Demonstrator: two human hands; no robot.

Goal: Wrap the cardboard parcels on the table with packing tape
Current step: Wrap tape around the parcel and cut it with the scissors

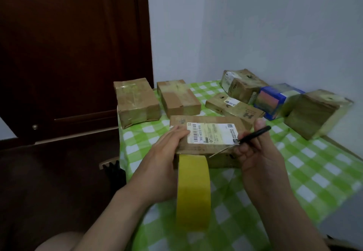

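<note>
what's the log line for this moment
left hand: presses on labelled parcel | right hand: grips black-handled knife, blade at parcel's near edge | yellow tape roll: upright at parcel front

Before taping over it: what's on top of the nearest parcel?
A white barcode label lies on the parcel; the left hand rests on its left end. Anything beneath that hand is hidden.

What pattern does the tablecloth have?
The tablecloth has green and white checks; the head view shows it best.

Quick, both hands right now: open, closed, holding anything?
Left hand: open, fingers flat on the labelled parcel.
Right hand: closed round a black-handled cutter, its tip at the parcel's near edge.
</note>
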